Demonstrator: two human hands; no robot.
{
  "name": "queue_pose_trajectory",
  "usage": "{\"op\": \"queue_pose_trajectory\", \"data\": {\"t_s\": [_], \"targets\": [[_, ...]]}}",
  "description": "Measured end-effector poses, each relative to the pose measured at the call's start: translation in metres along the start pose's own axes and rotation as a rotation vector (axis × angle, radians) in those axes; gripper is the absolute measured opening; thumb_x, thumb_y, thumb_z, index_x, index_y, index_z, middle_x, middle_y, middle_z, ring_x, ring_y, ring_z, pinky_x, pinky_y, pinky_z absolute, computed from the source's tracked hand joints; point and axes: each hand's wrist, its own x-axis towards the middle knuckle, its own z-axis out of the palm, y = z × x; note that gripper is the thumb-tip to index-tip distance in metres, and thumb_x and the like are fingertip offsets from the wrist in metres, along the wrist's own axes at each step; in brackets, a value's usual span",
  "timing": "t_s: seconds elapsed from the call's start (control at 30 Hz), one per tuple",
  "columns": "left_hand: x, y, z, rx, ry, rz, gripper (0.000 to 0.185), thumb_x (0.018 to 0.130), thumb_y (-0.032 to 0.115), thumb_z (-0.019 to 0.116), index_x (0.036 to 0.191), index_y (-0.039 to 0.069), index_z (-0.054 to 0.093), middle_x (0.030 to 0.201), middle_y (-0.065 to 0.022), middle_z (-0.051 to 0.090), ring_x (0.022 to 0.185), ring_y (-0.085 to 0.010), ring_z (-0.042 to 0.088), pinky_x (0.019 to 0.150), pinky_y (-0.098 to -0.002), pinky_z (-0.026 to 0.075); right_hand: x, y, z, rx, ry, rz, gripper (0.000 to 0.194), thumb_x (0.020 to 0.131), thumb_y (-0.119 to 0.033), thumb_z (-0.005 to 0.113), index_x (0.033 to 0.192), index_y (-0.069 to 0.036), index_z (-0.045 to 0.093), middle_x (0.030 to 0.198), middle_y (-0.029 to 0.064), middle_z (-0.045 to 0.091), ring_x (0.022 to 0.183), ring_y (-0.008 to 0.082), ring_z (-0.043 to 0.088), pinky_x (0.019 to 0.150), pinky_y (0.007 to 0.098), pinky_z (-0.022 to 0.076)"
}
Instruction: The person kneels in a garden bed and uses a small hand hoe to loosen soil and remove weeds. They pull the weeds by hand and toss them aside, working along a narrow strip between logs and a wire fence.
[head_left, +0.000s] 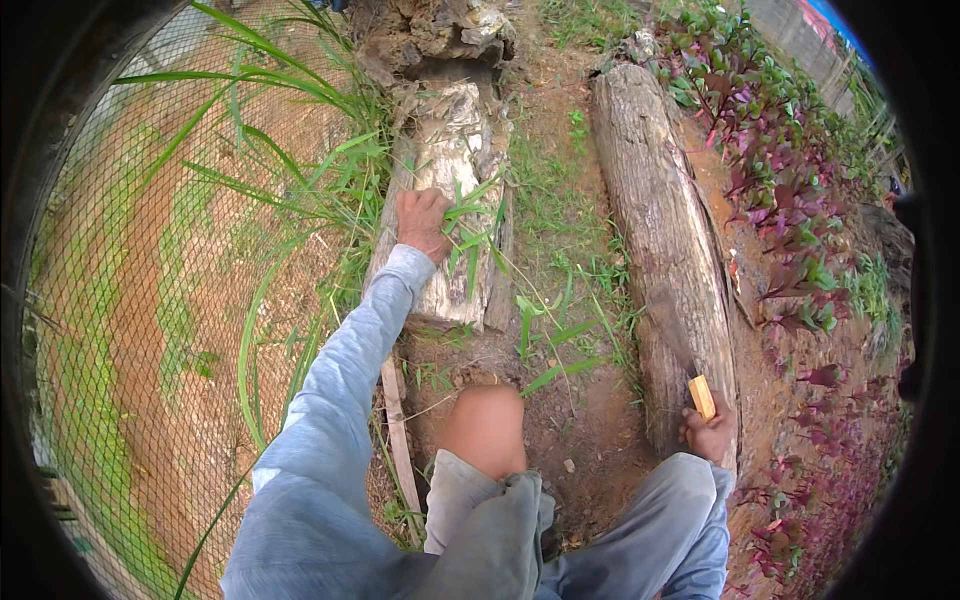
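My left hand (424, 223) is closed around green grass stems (472, 232), whose leaves stick out to its right above a pale weathered log (457, 285). Low on the right, my right hand (707, 427) grips the wooden handle (702, 397) of a bladed tool. Its dark blade (671, 330) is blurred, so its exact shape is hard to make out. The tool is over a long grey-brown log (645, 150); whether it touches the wood I cannot tell.
A mesh fence (150, 262) runs along the left, with tall grass (330, 157) growing beside it. Purple-leaved plants (795, 202) line the right side. A decayed stump (435, 37) stands at the far end. Between the logs lies soil with weeds (559, 202). A thin wooden stake (400, 442) leans near my knee.
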Motion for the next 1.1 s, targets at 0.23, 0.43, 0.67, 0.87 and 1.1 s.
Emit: {"op": "queue_pose_trajectory", "data": {"t_s": [0.23, 0.43, 0.67, 0.87, 1.1], "targets": [[0.006, 0.017, -0.007, 0.083, -0.119, -0.088, 0.022, 0.071, 0.014, 0.067, 0.09, 0.009, 0.059, 0.094, -0.0106, 0.054, 0.093, -0.0322, 0.047, 0.082, -0.0431, 0.037, -0.039, -0.036, -0.015, 0.269, -0.011, 0.057, 0.03, 0.077, -0.001, 0.072, 0.102, 0.001, 0.054, 0.065, 0.0052, 0.057, 0.047, 0.0145, 0.054, 0.04, 0.0264, 0.04], [-0.009, -0.016, 0.006, 0.006, -0.048, -0.309, 0.022, 0.072, 0.01, 0.065, 0.092, 0.004, 0.057, 0.091, -0.016, 0.052, 0.093, -0.0359, 0.048, 0.084, -0.0455, 0.037, -0.056, -0.152, 0.008, 0.424, -0.222, -0.112, 0.035, 0.074, -0.007, 0.076, 0.099, 0.003, 0.054, 0.066, 0.0079, 0.056, 0.045, 0.0148, 0.053, 0.039, 0.0258, 0.0418], [0.004, 0.024, -0.064, -1.667, 0.376, -1.227, 0.03, 0.091, 0.035, 0.065, 0.081, 0.009, 0.054, 0.06, -0.0047, 0.051, 0.044, -0.0145, 0.047, 0.032, -0.0297, 0.038, -0.023, -0.177, 0.046, 0.344, -0.45, -0.207, 0.036, 0.076, -0.006, 0.075, 0.103, 0.003, 0.054, 0.068, 0.0074, 0.056, 0.048, 0.0133, 0.053, 0.04, 0.0247, 0.0413], [-0.076, 0.046, -0.08, -2.009, 0.692, -1.203, 0.033, 0.094, 0.038, 0.059, 0.076, 0.011, 0.051, 0.063, -0.0051, 0.051, 0.054, -0.0191, 0.05, 0.046, -0.0384, 0.044, 0.038, -0.158, 0.144, 0.157, -0.643, -0.259, 0.026, 0.079, 0.0, 0.068, 0.1, 0.001, 0.054, 0.07, 0.0064, 0.058, 0.048, 0.0127, 0.052, 0.043, 0.0261, 0.0414], [-0.068, 0.097, -0.054, -2.043, 1.31, -1.082, 0.027, 0.095, 0.031, 0.057, 0.084, 0.007, 0.053, 0.077, -0.009, 0.053, 0.07, -0.0247, 0.049, 0.075, -0.0442, 0.043, 0.091, -0.255, 0.247, -0.43, -0.793, -0.952, 0.022, 0.072, -0.01, 0.058, 0.087, 0.004, 0.051, 0.059, 0.0224, 0.053, 0.05, 0.0352, 0.053, 0.052, 0.0441, 0.0433]]}}
